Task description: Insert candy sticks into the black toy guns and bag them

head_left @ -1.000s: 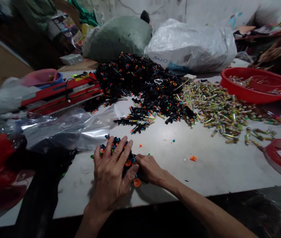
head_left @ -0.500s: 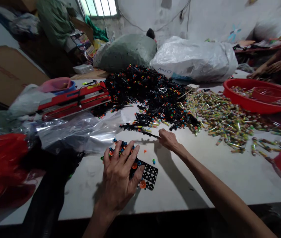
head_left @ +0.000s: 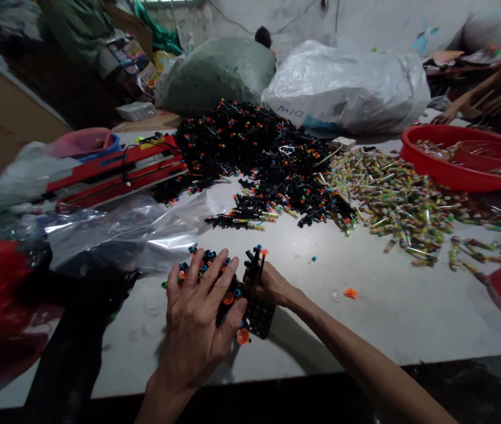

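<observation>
My left hand (head_left: 200,309) lies with spread fingers over a small heap of black plastic pieces with blue, green and orange parts (head_left: 208,259). The heap is partly hidden under the palm. Just right of it, my right hand (head_left: 272,285) is closed on a black toy gun (head_left: 254,263) with an orange tip; its lower part is hidden by the fingers. Below that hand, a black plate with rows of holes (head_left: 261,321) lies on the white table (head_left: 303,353). An orange cup-shaped piece (head_left: 243,336) sits by my left thumb.
A large pile of black toy pieces (head_left: 250,135) lies at the back, beside many small clear tubes with coloured contents (head_left: 396,194). A red basin (head_left: 467,176) stands right, a red sealing-type bar device (head_left: 122,171) left. Another person's hands (head_left: 475,103) show far right.
My right hand has come back toward me and left, bringing the black toy gun beside the small heap. My left hand stays spread over the heap. The view has tilted down slightly.
</observation>
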Available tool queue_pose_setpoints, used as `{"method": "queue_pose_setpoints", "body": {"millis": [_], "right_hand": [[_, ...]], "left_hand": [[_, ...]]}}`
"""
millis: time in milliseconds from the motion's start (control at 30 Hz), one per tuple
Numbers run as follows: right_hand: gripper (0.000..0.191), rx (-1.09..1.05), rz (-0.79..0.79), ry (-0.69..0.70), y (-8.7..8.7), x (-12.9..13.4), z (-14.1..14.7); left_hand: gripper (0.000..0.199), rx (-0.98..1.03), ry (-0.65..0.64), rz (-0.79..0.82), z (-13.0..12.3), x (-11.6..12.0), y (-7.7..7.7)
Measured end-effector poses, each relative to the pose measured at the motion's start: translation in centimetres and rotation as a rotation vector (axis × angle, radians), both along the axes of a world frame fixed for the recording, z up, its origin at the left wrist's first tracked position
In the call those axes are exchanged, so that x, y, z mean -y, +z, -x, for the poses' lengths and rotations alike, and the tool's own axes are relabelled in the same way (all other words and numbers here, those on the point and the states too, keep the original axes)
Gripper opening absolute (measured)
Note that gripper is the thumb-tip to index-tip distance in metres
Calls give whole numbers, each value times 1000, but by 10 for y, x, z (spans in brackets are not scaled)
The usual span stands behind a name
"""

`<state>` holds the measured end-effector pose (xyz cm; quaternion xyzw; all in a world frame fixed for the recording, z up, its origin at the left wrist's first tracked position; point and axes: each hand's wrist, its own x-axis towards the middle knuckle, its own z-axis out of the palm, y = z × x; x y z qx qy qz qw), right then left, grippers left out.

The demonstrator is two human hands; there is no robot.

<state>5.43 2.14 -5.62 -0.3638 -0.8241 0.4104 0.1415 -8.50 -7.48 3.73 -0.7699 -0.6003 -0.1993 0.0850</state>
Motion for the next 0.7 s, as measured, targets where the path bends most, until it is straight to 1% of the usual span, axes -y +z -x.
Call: {"method": "queue_pose_setpoints", "body": {"millis": [33,67,100,167,200,233,267,333,367,433,500,567,633,700], "right_hand": [[2,85,-98,27,5,2,1],[7,163,-174,49,10,3,1],[11,236,-219,73,15,2,2],[13,364,-214,161,24,-10,2],[14,416,-187,187,28,-21,3],[16,458,-169,180,31,-35,5],[19,486,-173,138,35,-50,7],[25,502,-251,-14,41,-80,17],[27,503,-299,-83,42,-91,24],[32,497,-356,-132,42,-104,40],[32,481,-384,-128,37,-103,51],[32,463,-397,-131,31,-97,52],[30,456,-388,-164,25,-91,40],[25,459,-354,-227,23,-85,16]], "left_hand": [[52,3,4,-1,0,0,0],[52,4,6,-1,-1,0,0],[51,3,8,1,-1,0,1],[49,-6,15,6,-2,0,2],[49,-12,18,6,-2,0,2],[48,-18,19,5,-2,0,2],[49,-24,19,1,-2,-1,2],[49,-40,13,-9,-2,-1,2],[49,-50,11,-16,-2,-2,1],[50,-72,19,-33,-1,-3,0],[51,-96,22,-57,0,-4,-2],[51,-123,15,-74,2,-4,-2],[51,-148,13,-60,3,-3,-1],[50,-163,18,-40,2,-2,1]]}}
